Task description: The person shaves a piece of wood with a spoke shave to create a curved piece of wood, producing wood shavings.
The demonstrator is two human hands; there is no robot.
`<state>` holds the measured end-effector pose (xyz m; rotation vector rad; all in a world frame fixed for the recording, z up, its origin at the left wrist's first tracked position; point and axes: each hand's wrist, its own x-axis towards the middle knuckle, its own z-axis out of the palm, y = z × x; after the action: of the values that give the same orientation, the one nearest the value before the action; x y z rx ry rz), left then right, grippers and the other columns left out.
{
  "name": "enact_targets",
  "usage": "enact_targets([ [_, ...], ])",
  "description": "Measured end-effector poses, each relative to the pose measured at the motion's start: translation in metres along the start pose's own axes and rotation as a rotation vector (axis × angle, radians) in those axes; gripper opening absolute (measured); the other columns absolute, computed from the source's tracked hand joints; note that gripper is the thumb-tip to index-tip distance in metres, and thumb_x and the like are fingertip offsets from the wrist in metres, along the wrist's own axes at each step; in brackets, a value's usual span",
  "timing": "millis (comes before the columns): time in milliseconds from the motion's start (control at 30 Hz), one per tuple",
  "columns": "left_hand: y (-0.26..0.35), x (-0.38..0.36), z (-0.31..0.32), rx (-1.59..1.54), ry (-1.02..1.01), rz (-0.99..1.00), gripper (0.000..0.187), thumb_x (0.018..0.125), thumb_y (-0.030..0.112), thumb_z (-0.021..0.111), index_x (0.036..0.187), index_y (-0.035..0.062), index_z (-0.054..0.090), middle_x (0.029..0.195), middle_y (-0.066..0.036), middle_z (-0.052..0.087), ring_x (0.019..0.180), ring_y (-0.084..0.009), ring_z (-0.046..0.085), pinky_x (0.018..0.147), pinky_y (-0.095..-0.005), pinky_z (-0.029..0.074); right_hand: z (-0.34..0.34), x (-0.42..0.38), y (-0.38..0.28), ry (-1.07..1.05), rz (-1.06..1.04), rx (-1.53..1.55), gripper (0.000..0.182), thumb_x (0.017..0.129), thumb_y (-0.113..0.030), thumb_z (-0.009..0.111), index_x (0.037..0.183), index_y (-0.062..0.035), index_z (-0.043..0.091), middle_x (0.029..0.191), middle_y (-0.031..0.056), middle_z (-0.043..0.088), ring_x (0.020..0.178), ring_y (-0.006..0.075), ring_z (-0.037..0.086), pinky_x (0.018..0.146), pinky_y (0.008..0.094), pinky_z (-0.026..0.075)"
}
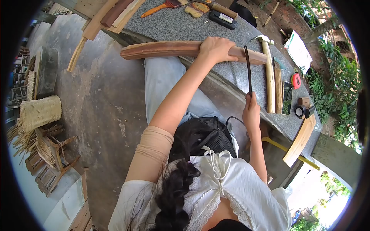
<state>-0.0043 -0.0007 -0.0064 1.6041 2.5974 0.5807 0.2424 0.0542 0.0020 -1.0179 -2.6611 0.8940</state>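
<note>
My left hand (216, 49) is wrapped over a long, slightly curved reddish-brown piece of wood (165, 50). The wood lies across my thigh and the edge of the grey stone table (227, 75), its right end near the hammer. Closed around the lower end of a long, thin, dark metal blade (248, 69) is my right hand (251, 111). The blade points away from me, with a small hole at its rounded tip, and overlaps the wood near its right end.
A wooden-handled hammer (268, 77), phone (286, 98), red tape measure (296, 81) and black tape roll (300, 111) lie to the right. Brushes (163, 7) and a black case (222, 20) are at the back. A board (300, 140) overhangs the right edge; a yellow-framed tool (281, 144) is below.
</note>
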Motion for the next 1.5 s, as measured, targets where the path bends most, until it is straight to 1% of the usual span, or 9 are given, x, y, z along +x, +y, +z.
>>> enact_targets([
  [300,-0.001,-0.002,0.0,0.01,0.006,-0.015,0.049,0.073,0.061,0.064,0.098,0.0181,0.066,0.091,-0.002,0.068,0.087,-0.0235,0.067,0.069,-0.0384,0.054,0.008,0.044,-0.012,0.009,-0.076,-0.026,0.015,0.098,-0.014,0.04,0.103,0.0,0.045,0.074,0.0309,0.057,0.073,0.0497,0.056,0.059,0.0531,0.039],
  [433,-0.001,0.0,0.0,0.005,0.015,-0.007,0.049,0.073,0.06,0.065,0.098,0.0179,0.066,0.091,-0.003,0.069,0.086,-0.0238,0.067,0.069,-0.0385,0.054,0.009,0.001,-0.001,0.034,-0.041,-0.007,0.016,0.099,-0.015,0.04,0.103,0.0002,0.045,0.074,0.0307,0.057,0.073,0.0498,0.056,0.058,0.0526,0.039],
  [500,0.0,-0.001,0.0,0.005,-0.015,-0.007,0.05,0.073,0.06,0.064,0.098,0.0179,0.066,0.091,-0.003,0.069,0.086,-0.0239,0.067,0.069,-0.0384,0.054,0.008,-0.009,-0.001,0.01,0.064,0.053,0.024,0.1,-0.02,0.04,0.108,0.0006,0.049,0.085,0.0309,0.06,0.082,0.0497,0.055,0.065,0.0507,0.042],
  [633,0.0,-0.001,-0.002,0.022,0.019,-0.001,0.049,0.071,0.06,0.067,0.097,0.0187,0.066,0.09,-0.003,0.069,0.085,-0.023,0.068,0.068,-0.0375,0.054,0.009,0.039,-0.018,0.009,-0.044,0.002,0.017,0.098,-0.015,0.039,0.101,0.0013,0.044,0.074,0.0314,0.057,0.074,0.0508,0.055,0.059,0.0554,0.039],
  [767,0.0,-0.002,-0.004,-0.016,0.037,0.005,0.047,0.072,0.06,0.066,0.094,0.0175,0.066,0.091,-0.003,0.068,0.087,-0.0234,0.068,0.069,-0.0376,0.054,0.014,0.037,-0.014,0.057,-0.076,-0.004,0.014,0.098,-0.014,0.039,0.101,-0.0013,0.044,0.075,0.0322,0.057,0.073,0.0518,0.055,0.059,0.0568,0.039],
  [933,0.002,-0.002,-0.003,-0.013,-0.014,-0.015,0.047,0.072,0.059,0.066,0.094,0.0173,0.066,0.092,-0.004,0.068,0.087,-0.0236,0.068,0.07,-0.0372,0.054,0.004,-0.01,-0.006,-0.015,0.046,0.05,0.018,0.1,-0.017,0.038,0.104,-0.001,0.045,0.079,0.0309,0.059,0.078,0.0506,0.055,0.063,0.0522,0.04],
  [1200,-0.005,0.002,-0.001,0.004,0.015,-0.044,0.048,0.073,0.06,0.065,0.095,0.0177,0.065,0.089,-0.004,0.068,0.086,-0.0239,0.068,0.069,-0.0379,0.054,0.007,0.024,-0.014,-0.046,0.006,0.046,0.02,0.099,-0.017,0.039,0.105,0.0008,0.046,0.08,0.0304,0.06,0.08,0.049,0.057,0.065,0.0495,0.042],
  [1267,-0.004,0.002,0.0,0.002,0.023,-0.025,0.048,0.074,0.06,0.063,0.095,0.0166,0.065,0.089,-0.004,0.068,0.085,-0.0254,0.067,0.068,-0.0394,0.053,0.007,0.002,-0.003,-0.026,0.05,0.03,0.023,0.101,-0.019,0.038,0.106,0.0001,0.049,0.077,0.0255,0.057,0.071,0.0459,0.054,0.063,0.0445,0.042],
  [1500,-0.003,0.002,-0.005,0.019,-0.021,-0.055,0.049,0.073,0.06,0.065,0.098,0.0174,0.065,0.093,-0.003,0.068,0.087,-0.0233,0.068,0.07,-0.0378,0.054,0.0,0.036,-0.018,-0.06,0.015,0.025,0.025,0.101,-0.021,0.038,0.106,0.0004,0.049,0.079,0.0266,0.058,0.074,0.0465,0.055,0.063,0.0455,0.042],
])
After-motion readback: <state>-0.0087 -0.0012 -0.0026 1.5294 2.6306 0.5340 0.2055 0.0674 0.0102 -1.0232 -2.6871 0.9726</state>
